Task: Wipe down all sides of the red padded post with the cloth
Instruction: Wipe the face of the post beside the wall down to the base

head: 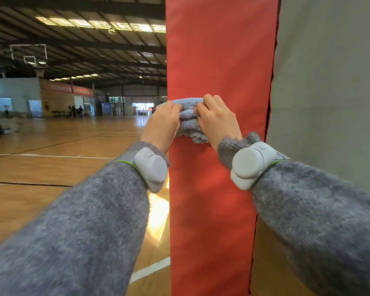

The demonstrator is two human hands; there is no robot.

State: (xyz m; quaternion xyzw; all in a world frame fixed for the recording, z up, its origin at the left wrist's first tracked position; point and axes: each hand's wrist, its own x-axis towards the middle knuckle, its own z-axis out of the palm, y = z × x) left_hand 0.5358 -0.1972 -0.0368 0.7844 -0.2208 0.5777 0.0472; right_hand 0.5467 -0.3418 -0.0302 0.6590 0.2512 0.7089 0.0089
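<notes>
A tall red padded post (220, 60) with a smooth vinyl cover stands upright in the middle of the view, running from top to bottom. A bunched, fluffy pale blue-grey cloth (188, 116) is pressed against the post's front face, near its left edge, about halfway up the picture. Both hands grip it side by side. The left hand (163, 122) holds the cloth's left part, its fingers curled into the fabric at the post's left corner. The right hand (217, 118) holds the right part, fingers (210, 101) bent over the top of the bundle, knuckles toward the camera. A frayed edge of cloth hangs between the two wrists.

Each forearm wears a fuzzy grey knitted sleeve (90, 221) and a pale grey wrist device (151, 167) strapped over it with a green-edged band. To the post's right is a plain grey-green panel (329, 82). To the left stretches a polished wooden sports-hall floor (41, 146) with painted court lines, and a basketball backboard (29, 53) hangs under the dark trussed roof.
</notes>
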